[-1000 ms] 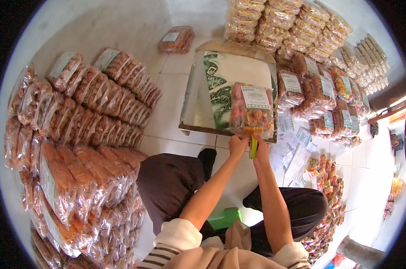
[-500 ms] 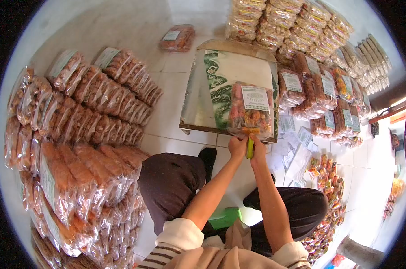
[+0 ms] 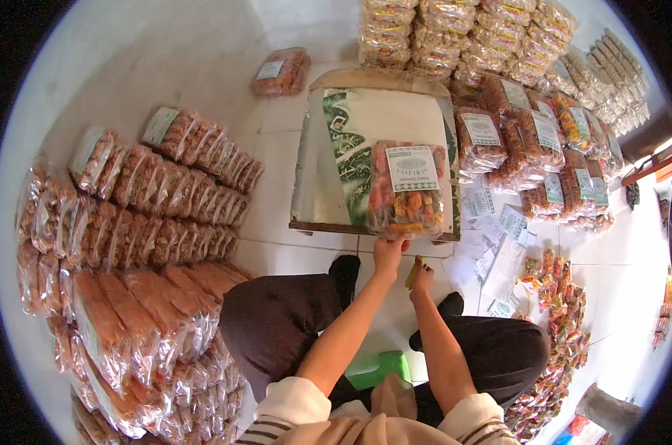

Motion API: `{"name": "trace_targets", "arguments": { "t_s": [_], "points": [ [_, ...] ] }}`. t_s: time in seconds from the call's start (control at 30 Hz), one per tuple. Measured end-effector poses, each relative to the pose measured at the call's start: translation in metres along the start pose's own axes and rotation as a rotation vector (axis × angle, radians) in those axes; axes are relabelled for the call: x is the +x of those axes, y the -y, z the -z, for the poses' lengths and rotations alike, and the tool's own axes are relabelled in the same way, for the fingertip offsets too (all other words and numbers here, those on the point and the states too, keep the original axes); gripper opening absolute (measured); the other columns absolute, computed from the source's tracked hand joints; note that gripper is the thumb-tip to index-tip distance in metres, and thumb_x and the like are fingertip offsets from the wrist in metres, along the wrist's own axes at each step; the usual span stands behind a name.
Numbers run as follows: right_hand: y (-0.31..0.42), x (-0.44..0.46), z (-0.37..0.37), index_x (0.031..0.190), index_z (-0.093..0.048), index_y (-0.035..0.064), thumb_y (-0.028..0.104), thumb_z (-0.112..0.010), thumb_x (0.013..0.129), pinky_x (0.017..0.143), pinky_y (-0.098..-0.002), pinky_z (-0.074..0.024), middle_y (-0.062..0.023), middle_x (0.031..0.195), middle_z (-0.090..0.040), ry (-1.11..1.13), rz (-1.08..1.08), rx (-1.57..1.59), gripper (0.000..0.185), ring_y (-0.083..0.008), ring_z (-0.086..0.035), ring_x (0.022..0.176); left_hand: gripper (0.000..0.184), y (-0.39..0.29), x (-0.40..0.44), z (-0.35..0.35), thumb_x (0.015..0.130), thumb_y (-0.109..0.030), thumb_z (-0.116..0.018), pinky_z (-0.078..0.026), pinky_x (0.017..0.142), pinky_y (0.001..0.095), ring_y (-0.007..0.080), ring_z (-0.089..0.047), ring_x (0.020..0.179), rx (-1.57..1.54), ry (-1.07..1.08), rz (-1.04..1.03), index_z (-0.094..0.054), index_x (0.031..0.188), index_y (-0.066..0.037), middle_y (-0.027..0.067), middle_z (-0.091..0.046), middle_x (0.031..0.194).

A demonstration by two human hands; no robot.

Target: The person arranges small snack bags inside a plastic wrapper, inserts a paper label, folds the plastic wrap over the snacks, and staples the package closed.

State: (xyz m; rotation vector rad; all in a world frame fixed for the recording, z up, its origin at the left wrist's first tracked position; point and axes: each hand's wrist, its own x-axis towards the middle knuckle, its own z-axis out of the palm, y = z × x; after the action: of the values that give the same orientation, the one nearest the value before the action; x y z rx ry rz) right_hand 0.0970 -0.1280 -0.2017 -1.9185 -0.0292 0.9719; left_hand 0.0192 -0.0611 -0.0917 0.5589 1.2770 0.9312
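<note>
On a low table (image 3: 306,200) lies a clear plastic bag of red and orange snacks (image 3: 419,202) with a white and green label (image 3: 412,167). My left hand (image 3: 387,256) pinches the bag's near edge, which hangs slightly over the table's front. Just to the right and lower, apart from the bag, my right hand (image 3: 423,279) is closed around a small yellow-green tool that looks like a stapler (image 3: 413,273). The palm hides part of that tool.
Stacked snack bags (image 3: 143,182) fill the left side. More labelled bags (image 3: 547,137) stand right of the table. Loose labels and papers (image 3: 499,252) lie on the floor, near a heap of small packets (image 3: 562,319). A lone bag (image 3: 280,72) sits behind left.
My right hand has moved down and right with the stapler, away from the bag's edge. My left hand keeps hold of the bag. The whole view has shifted slightly.
</note>
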Motion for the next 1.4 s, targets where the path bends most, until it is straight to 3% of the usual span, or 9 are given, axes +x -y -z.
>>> {"name": "trace_targets", "arguments": {
  "t_s": [0.3,0.5,0.53,0.6,0.8,1.07,1.13,1.17,1.4],
  "points": [
    [-0.003,0.025,0.008,0.114,-0.048,-0.0002,0.04,-0.064,0.075,0.082,-0.0374,-0.0405,-0.0202,0.107,-0.049,0.034,0.05,-0.247,0.058,-0.0312,-0.049,0.093,0.013,0.006,0.001,-0.004,0.077,-0.007,-0.061,-0.05,0.057,0.0252,0.0134,-0.057,0.061,-0.165,-0.047,0.053,-0.053,0.08,0.002,0.0071,-0.058,0.072],
    [0.055,-0.028,0.016,0.105,-0.049,0.0022,0.003,-0.057,0.076,0.081,-0.0373,-0.0373,-0.0145,0.103,-0.043,-0.185,0.641,-0.19,0.03,-0.0285,-0.047,0.087,0.013,-0.007,-0.003,-0.004,0.076,-0.008,-0.062,-0.05,0.058,0.025,0.0149,-0.058,0.06,-0.11,-0.073,0.073,-0.055,0.075,0.003,0.0081,-0.058,0.07],
    [0.067,-0.037,0.017,0.105,-0.049,0.0022,0.003,-0.057,0.076,0.081,-0.0373,-0.0373,-0.0145,0.103,-0.043,-0.188,0.652,-0.179,0.03,-0.0285,-0.047,0.087,0.013,-0.016,-0.009,-0.005,0.076,-0.008,-0.062,-0.05,0.058,0.025,0.0149,-0.058,0.06,-0.112,-0.065,0.06,-0.055,0.075,0.003,0.0081,-0.058,0.07],
    [0.091,-0.055,0.017,0.104,-0.048,0.0027,0.0,-0.055,0.073,0.084,-0.0397,-0.0335,-0.016,0.103,-0.043,-0.271,1.215,-0.228,0.032,-0.0306,-0.042,0.096,0.016,-0.033,-0.022,-0.008,0.075,-0.012,-0.064,-0.048,0.056,0.0245,0.0142,-0.059,0.06,-0.047,-0.097,0.052,-0.057,0.071,0.002,0.0082,-0.059,0.069],
    [0.169,-0.094,0.021,0.098,-0.051,0.0076,0.003,-0.058,0.071,0.085,-0.0406,-0.0314,-0.0119,0.103,-0.045,-0.104,1.723,-0.713,0.028,-0.0297,-0.042,0.098,0.023,-0.07,-0.03,-0.013,0.074,-0.023,-0.065,-0.039,0.05,0.0267,0.0114,-0.052,0.053,0.199,-0.208,-0.132,-0.057,0.065,-0.004,0.0066,-0.06,0.067],
    [0.273,-0.096,0.02,0.08,-0.059,0.0098,0.015,-0.058,0.076,0.08,-0.0396,-0.0324,-0.002,0.085,-0.054,0.099,1.726,-0.691,0.007,-0.0232,-0.045,0.089,0.034,-0.175,-0.048,-0.016,0.076,-0.032,-0.065,-0.038,0.057,0.0327,0.0153,-0.049,0.058,0.285,-0.01,-0.396,-0.051,0.064,-0.003,0.0043,-0.052,0.061],
    [0.288,-0.086,0.013,0.081,-0.059,0.01,0.016,-0.057,0.078,0.079,-0.0393,-0.0324,-0.0026,0.085,-0.054,0.151,1.652,-0.695,0.007,-0.0241,-0.045,0.089,0.028,-0.192,-0.038,-0.016,0.075,-0.029,-0.064,-0.039,0.067,0.0337,0.0207,-0.051,0.073,0.591,-0.059,-1.18,-0.054,0.074,-0.003,0.0067,-0.053,0.07],
    [0.295,-0.081,0.008,0.08,-0.06,0.0096,0.017,-0.057,0.079,0.077,-0.0404,-0.0321,-0.0027,0.084,-0.054,0.189,1.647,-0.656,0.008,-0.0241,-0.045,0.09,0.027,-0.198,-0.035,-0.013,0.072,-0.029,-0.066,-0.036,0.077,0.0386,0.0261,-0.046,0.09,0.742,-0.012,-1.186,-0.058,0.085,-0.006,0.0069,-0.052,0.088],
    [0.333,-0.05,-0.017,0.082,-0.062,0.0089,0.019,-0.057,0.08,0.077,-0.0408,-0.0327,-0.002,0.084,-0.054,0.241,1.547,-0.697,0.012,-0.0247,-0.044,0.093,0.026,-0.211,0.017,-0.033,0.071,-0.033,-0.067,-0.032,0.083,0.049,0.0286,-0.035,0.103,1.033,-0.004,-1.246,-0.064,0.092,-0.018,0.0026,-0.044,0.108]
  ]
}}
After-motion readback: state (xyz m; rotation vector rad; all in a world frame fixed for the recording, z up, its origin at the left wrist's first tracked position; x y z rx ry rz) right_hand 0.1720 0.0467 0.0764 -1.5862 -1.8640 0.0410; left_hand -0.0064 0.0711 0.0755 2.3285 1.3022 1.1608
